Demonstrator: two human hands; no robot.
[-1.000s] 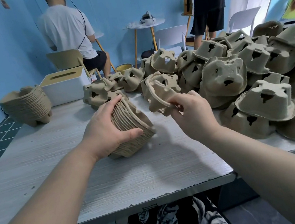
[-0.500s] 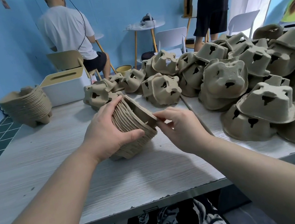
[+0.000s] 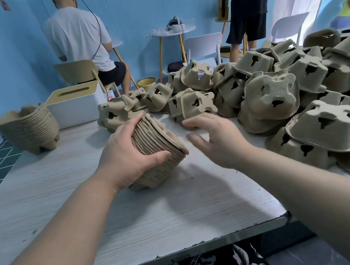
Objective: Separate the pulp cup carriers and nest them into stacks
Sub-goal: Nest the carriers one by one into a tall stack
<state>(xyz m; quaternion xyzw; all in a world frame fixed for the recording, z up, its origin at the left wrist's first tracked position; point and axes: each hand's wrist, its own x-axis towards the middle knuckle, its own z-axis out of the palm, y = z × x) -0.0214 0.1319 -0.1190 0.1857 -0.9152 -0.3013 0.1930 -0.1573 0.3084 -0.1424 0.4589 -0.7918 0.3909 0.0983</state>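
- Left hand (image 3: 126,158) clamped around a nested stack of pulp carriers (image 3: 156,150), tilted on its side, lower edge resting on the pale tabletop (image 3: 180,215).
- Left fingers (image 3: 132,124) curled over the top rim, thumb pressed along the near side.
- Right hand (image 3: 216,138) empty, fingers spread and loosely bent, just beside the open face of the stack, not touching it.
- Loose carriers (image 3: 271,98) heaped upside down to the right and behind, many overlapping.
- Nearest single carrier (image 3: 197,105) just beyond the right fingertips.
- Finished stack (image 3: 29,128) upright at the far left, beside a white tissue box (image 3: 75,102).
- Likely step: fetching the next loose carrier.
- Best done by pinching one rim only, shaking off any clinging neighbour, turning cup wells to match the stack, then pressing squarely home.
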